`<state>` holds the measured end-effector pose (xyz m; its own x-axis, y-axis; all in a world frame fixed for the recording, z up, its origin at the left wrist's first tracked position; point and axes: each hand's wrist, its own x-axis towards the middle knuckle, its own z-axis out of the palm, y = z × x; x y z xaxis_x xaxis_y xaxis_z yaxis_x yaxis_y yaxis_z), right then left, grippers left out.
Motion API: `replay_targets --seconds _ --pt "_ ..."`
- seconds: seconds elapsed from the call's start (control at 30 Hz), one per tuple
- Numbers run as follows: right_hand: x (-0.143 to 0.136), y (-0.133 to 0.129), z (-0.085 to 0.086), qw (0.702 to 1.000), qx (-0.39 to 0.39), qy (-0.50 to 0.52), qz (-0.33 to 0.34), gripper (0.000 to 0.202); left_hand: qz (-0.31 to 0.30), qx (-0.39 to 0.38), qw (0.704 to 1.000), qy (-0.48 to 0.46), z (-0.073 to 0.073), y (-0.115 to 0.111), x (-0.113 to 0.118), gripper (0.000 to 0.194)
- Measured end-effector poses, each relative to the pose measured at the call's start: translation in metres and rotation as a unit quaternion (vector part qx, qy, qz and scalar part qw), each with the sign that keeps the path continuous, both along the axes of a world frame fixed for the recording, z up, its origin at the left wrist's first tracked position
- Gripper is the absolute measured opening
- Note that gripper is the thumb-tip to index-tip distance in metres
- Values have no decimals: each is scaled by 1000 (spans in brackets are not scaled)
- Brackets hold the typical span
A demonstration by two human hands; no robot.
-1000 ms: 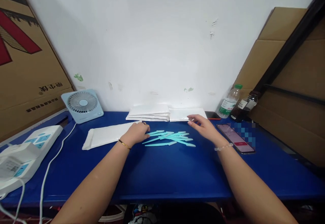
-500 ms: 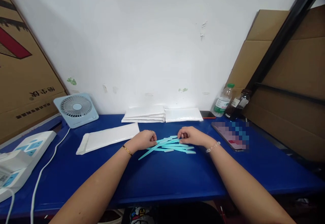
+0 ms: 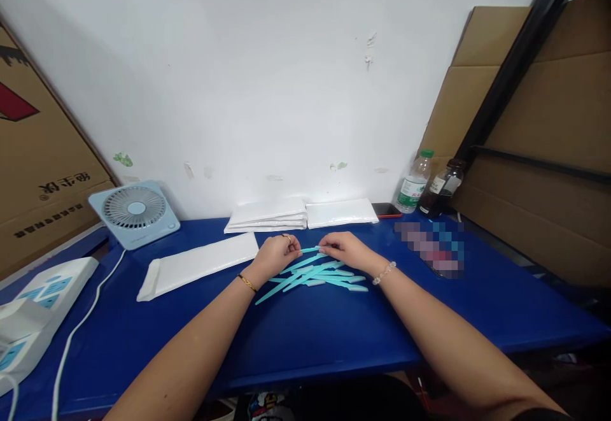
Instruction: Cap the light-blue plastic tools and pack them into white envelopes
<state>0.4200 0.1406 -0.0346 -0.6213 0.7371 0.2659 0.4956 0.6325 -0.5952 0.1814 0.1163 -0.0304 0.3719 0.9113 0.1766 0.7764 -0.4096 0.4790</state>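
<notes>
Above and to the left of the left hand, the brown cardboard box carries upside-down Chinese characters with a ® mark, a smaller line of print, and part of a red shape. Beyond the right hand, and further right, the clear bottle has a green cap and a green-and-white label (its lettering is too small to read); just beside it, the dark bottle also bears a pale label.

Left of the left hand lies the white padded envelope, long, smooth and folded over at its far-left end. Behind both hands, against the wall, the stack of white packets looks slightly wrinkled and glossy along its edges, next to the flat white packet. The glossy blue surface spreads below.

Between the hands is the turquoise stick, slim and plastic-looking: the left hand pinches one end in its fingertips, and the right hand pinches the other. Just below them, the loose turquoise sticks lie crossed in a low pile, tapering at one end, several with pale, whitish tips on the right.
</notes>
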Motion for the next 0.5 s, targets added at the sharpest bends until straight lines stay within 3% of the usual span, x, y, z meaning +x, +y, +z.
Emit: replay_targets --seconds 0.27,0.37,0.5 --pt "26 18 -5 992 73 -69 -71 21 69 40 996 48 -8 10 -13 16" --pt "19 12 -4 989 113 -78 -53 18 58 58 996 35 -6 7 -11 24" --pt "3 5 -5 988 104 -109 -18 12 2 43 998 43 -3 -1 -3 27"
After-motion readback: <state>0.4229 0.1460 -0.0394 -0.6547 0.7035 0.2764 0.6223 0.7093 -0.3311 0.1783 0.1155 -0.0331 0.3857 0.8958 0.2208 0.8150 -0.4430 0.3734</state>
